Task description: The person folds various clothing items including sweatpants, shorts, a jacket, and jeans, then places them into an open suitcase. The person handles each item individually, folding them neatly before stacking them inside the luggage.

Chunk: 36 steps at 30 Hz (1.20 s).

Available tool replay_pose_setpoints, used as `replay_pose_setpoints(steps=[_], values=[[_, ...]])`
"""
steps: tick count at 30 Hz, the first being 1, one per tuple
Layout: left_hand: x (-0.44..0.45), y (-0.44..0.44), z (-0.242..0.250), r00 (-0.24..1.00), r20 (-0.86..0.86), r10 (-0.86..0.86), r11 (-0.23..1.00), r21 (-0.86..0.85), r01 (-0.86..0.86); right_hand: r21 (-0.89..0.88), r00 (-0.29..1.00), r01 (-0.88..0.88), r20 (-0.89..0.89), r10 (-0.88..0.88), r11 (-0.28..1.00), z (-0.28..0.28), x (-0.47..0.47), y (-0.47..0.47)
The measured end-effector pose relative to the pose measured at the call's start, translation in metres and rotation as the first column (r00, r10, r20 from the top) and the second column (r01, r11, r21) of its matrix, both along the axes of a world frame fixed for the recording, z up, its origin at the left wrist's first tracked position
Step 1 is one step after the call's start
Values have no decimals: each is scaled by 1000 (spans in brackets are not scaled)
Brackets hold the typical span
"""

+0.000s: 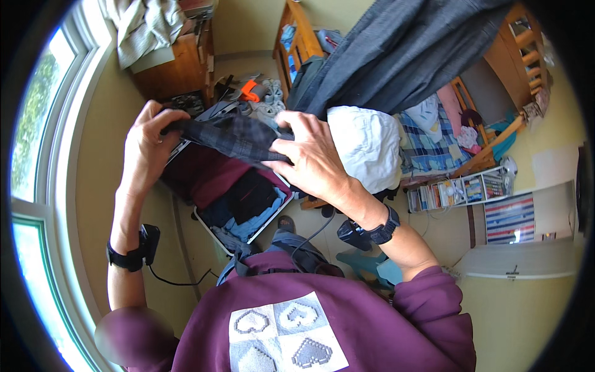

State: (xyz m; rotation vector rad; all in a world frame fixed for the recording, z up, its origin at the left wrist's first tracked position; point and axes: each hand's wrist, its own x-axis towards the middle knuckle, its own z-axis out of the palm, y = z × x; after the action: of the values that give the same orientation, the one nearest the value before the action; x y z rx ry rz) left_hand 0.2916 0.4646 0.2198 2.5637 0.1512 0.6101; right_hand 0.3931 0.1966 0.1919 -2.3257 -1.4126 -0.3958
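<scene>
Between my raised hands stretches a dark plaid cloth garment (232, 135), its edges slightly blurred. My left hand (158, 132) pinches its left end between thumb and fingers. My right hand (307, 156) grips the other end, fingers curled around the dark fabric. Below the cloth lies an open suitcase (248, 239) holding folded clothes: a maroon garment (209, 179), a black one (253, 195) and light blue ones (251, 228). Large dark grey trousers (399, 51) hang at the upper right, beside a crumpled white cloth (365, 144) near my right hand.
A window (42, 121) lines the left side. Shoes (269, 104) and an orange item (251, 91) lie on the floor ahead, near a wooden cabinet (158, 69). A bed with blue plaid bedding (427, 144), a white bookshelf (460, 193) and a teal stool (362, 265) stand to the right.
</scene>
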Motion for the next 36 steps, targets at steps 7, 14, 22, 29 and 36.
replay_pose_setpoints(steps=[7, 14, 22, 29, 36], values=[[75, -58, 40, 883, 233, -407, 913, 105, 393, 219, 803, 50, -588, 91, 974, 32, 24, 24], [44, -48, -56, 980, 178, -93, 873, -458, 166, 183, 228, 394, -969, 97, 901, 60, 63, -33], [28, -142, -198, 950, 11, -311, -116, -993, -26, 522, -339, 164, -767, 545, 837, 53, -2, 40], [24, -109, -171, 900, -33, -435, 361, -922, 141, 211, 47, 309, -977, 206, 927, 23, 52, -42], [-2, -121, -141, 813, -121, -569, 627, -704, 334, 226, -329, 511, -840, 432, 830, -55, 16, -50]])
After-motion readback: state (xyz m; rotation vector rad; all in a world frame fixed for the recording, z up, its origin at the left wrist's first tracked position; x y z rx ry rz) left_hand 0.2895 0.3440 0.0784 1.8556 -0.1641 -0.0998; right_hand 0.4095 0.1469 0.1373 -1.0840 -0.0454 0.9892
